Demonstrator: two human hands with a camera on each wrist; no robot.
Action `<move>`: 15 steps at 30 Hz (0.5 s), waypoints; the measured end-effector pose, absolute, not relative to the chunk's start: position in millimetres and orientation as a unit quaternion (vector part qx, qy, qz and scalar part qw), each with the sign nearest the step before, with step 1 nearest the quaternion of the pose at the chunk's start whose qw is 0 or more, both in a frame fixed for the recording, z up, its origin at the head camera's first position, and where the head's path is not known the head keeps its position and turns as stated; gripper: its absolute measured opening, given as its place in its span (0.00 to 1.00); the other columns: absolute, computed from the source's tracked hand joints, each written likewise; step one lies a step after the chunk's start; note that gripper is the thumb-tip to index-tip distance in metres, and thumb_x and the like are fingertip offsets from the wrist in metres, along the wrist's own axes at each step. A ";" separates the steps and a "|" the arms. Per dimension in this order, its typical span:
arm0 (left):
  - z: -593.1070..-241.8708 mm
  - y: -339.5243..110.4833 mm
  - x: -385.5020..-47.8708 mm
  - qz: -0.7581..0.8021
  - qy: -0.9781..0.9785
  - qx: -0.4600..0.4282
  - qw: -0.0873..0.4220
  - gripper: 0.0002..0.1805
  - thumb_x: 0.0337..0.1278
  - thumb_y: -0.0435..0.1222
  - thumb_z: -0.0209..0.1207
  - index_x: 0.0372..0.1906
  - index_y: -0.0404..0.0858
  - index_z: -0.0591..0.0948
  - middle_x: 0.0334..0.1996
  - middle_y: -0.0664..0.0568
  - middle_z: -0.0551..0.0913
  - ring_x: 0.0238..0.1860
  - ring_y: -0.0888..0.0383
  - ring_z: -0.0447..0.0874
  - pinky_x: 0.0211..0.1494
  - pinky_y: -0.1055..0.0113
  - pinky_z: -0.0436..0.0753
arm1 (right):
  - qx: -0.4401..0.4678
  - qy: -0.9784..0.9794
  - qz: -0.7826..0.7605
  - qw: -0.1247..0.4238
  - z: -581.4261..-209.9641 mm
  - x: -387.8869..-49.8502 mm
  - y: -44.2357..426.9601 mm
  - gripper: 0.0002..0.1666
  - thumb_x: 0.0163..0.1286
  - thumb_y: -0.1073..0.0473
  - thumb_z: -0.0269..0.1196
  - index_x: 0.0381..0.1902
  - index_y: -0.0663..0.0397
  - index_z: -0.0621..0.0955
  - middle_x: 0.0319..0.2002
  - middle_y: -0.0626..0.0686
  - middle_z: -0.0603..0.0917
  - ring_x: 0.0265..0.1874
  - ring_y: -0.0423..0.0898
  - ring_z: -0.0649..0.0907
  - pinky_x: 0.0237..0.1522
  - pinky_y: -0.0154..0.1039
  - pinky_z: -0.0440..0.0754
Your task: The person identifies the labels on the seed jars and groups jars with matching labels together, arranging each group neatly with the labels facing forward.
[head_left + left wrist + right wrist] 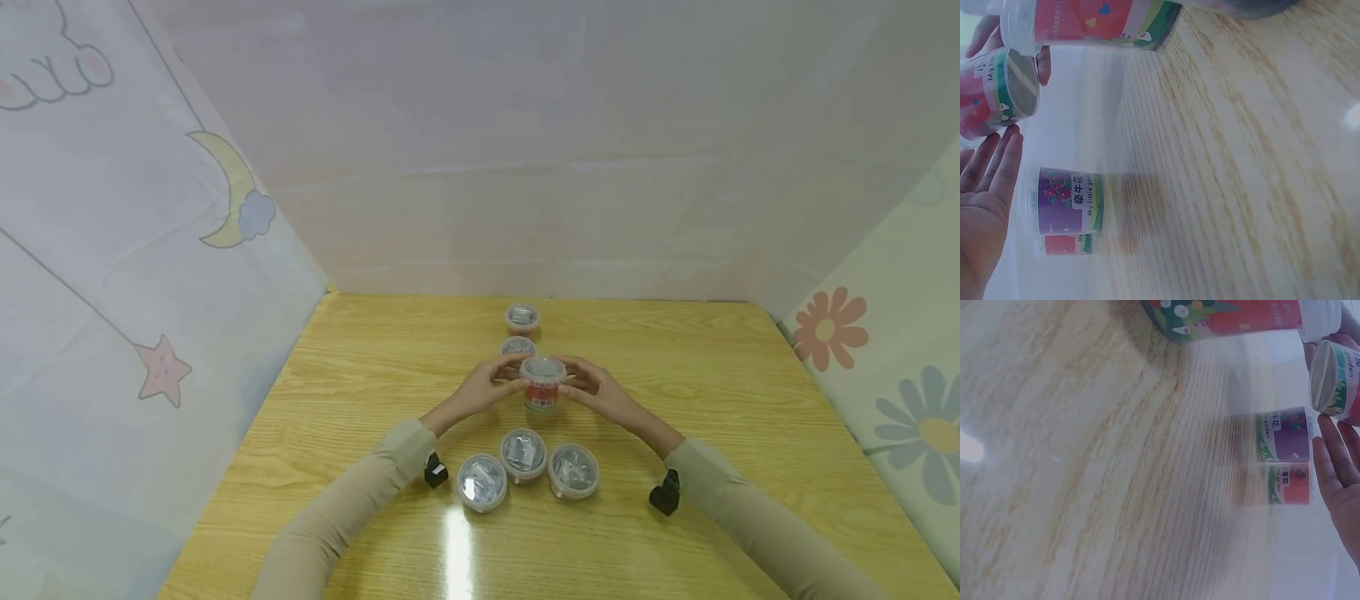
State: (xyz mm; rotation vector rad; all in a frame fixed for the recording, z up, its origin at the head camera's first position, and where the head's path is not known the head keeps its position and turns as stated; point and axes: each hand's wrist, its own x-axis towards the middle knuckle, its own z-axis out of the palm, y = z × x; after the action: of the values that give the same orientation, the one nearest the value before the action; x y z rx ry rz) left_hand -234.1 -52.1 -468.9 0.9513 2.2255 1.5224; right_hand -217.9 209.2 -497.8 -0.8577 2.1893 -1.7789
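A clear-lidded plastic cup (542,393) with a red "My little garden" label is held above the table between both hands. My left hand (482,389) grips its left side, and my right hand (606,395) grips the right. In the left wrist view the raised cup (979,103) tilts, showing its base; the right wrist view shows the cup's base (1324,378) too. Behind it stand a purple-labelled cup (1057,203) and, farther back, a red-labelled cup (522,317). Nearer the person are three more lidded cups: a left one (482,483), a middle one (523,454) and a right one (573,472).
The wood-grain table (360,367) carries all the cups. A pale curtain (525,217) closes off the back, with printed side panels left and right. Black wrist devices, a left one (435,471) and a right one (665,493), sit at the sleeves.
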 end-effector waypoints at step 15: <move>-467.7 -52.7 -233.7 0.528 0.768 0.336 0.136 0.30 0.62 0.39 0.56 0.67 0.36 0.64 0.59 0.41 0.73 0.53 0.50 0.78 0.52 0.68 0.79 | -0.271 0.748 -0.599 0.089 -496.6 -215.9 207.5 0.29 0.71 0.63 0.53 0.68 0.56 0.61 0.58 0.65 0.71 0.49 0.42 0.80 0.51 0.56 0.77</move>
State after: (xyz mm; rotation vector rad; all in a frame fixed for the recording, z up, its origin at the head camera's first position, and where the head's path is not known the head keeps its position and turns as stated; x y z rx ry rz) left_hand -233.7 -52.7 -467.7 0.9726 2.2228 1.5299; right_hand -215.9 207.5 -496.6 -0.8079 2.2269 -1.7818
